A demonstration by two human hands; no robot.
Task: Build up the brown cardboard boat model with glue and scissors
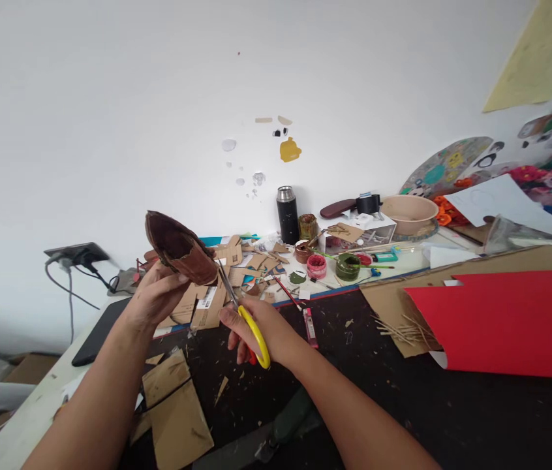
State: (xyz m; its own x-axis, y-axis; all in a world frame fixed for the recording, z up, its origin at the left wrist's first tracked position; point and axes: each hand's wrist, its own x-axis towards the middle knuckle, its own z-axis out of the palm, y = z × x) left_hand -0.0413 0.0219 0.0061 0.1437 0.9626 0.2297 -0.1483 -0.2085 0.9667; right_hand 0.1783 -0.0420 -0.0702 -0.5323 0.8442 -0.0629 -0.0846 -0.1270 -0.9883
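In my left hand [161,294] I hold up a brown, hollow cardboard piece [192,261], painted reddish brown, with a ragged pointed rim and a dark inside. My right hand [259,326] is closed round the yellow handle of a pair of scissors [231,290]. The blades point up and left, with their tips close beside the right end of the brown piece. Whether the blades touch it I cannot tell. Behind both hands lie cardboard scraps [256,264], and below my left hand are flat cardboard pieces [178,411] on the dark work mat [344,391].
Open paint jars [316,266], a black thermos [288,215] and a beige bowl [409,214] stand along the back. A red sheet [506,323] and thin brown sticks [410,331] lie at the right. A power strip [77,251] with cables is at the left.
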